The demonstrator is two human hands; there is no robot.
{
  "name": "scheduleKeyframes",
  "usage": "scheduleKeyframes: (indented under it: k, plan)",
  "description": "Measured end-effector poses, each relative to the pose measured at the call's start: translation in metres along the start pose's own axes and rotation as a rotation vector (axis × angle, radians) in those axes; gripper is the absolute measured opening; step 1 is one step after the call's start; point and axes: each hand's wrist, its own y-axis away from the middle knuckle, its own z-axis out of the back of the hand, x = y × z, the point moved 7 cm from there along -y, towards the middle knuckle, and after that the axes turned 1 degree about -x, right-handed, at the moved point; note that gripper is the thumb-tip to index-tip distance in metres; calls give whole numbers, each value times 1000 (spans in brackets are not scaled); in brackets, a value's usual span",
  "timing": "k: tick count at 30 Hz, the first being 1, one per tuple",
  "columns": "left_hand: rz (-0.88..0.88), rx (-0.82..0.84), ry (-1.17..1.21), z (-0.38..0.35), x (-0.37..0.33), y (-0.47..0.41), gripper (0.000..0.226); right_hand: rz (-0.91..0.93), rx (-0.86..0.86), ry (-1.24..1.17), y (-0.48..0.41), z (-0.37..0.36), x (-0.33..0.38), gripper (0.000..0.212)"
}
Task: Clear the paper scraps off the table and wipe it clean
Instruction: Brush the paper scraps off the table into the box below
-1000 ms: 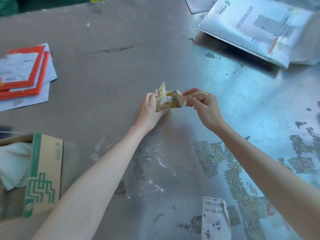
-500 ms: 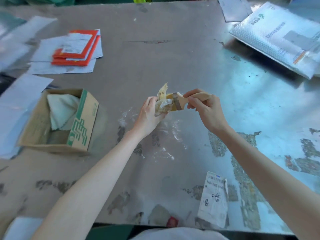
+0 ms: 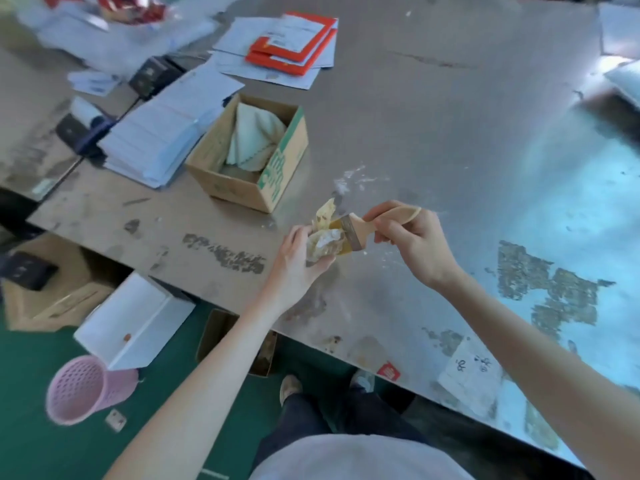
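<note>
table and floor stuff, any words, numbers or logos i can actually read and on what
None can be read for certain.
Cardboard box: green printing, too blurred.
White label at the near table edge: handwritten marks, illegible.
Red tag: white mark, too small.
Red-bordered envelopes: label print blurred.

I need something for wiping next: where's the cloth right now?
The cloth sits inside the open cardboard box on the table, up and left of the left hand, beside the stack of white papers.
</note>
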Motion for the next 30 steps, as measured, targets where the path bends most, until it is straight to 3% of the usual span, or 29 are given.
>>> scheduleKeyframes:
  k: [11, 19, 30]
  plan:
    - [244, -187, 69, 113, 103, 128, 46, 73, 284, -12, 33, -180, 57, 22]
    - [416, -194, 90, 176, 200, 213, 50, 45, 415, -36, 68, -318, 75, 18]
    - [626, -160, 240, 163, 299, 250, 39, 7, 513, 117, 83, -421, 22, 15]
